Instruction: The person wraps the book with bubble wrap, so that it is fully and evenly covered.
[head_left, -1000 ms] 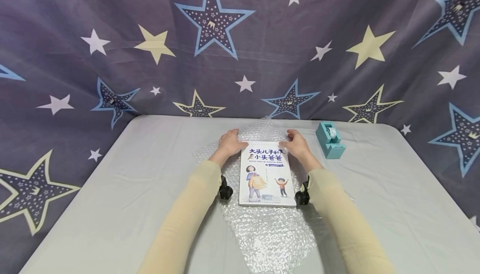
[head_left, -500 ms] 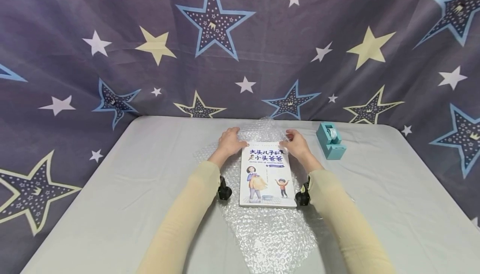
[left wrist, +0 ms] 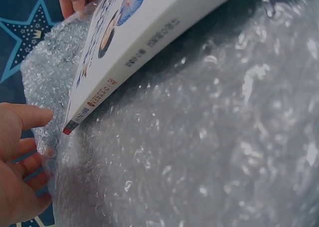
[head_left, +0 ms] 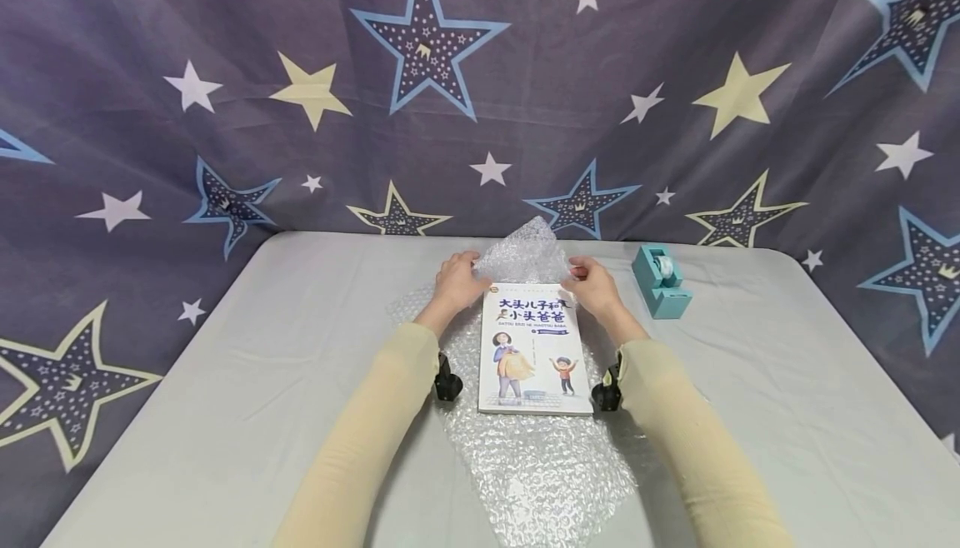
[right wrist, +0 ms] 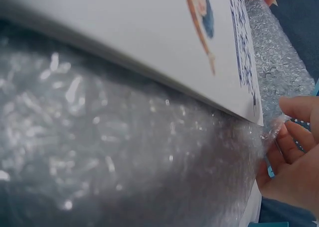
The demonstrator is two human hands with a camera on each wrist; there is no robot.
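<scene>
A white paperback book (head_left: pixel 534 356) with cartoon figures on its cover lies on a sheet of bubble wrap (head_left: pixel 555 465). Beyond its top edge, a flap of the wrap (head_left: pixel 528 252) stands raised. My left hand (head_left: pixel 457 283) is at the book's far left corner; in the left wrist view its thumb (left wrist: pixel 37 116) is in front of the wrap's edge and the fingertips reach behind it. At the far right corner, my right hand (head_left: pixel 595 287) pinches the wrap's edge between thumb and fingers, seen in the right wrist view (right wrist: pixel 294 142).
A teal tape dispenser (head_left: pixel 662 281) with a roll of tape stands to the right of my right hand. The table (head_left: pixel 300 415) has a pale grey cover. Behind it hangs a dark curtain (head_left: pixel 480 132) printed with stars.
The far flap of bubble wrap has come up off the table and now stands higher behind the book. Both hands have shifted slightly inward; the book stays in place.
</scene>
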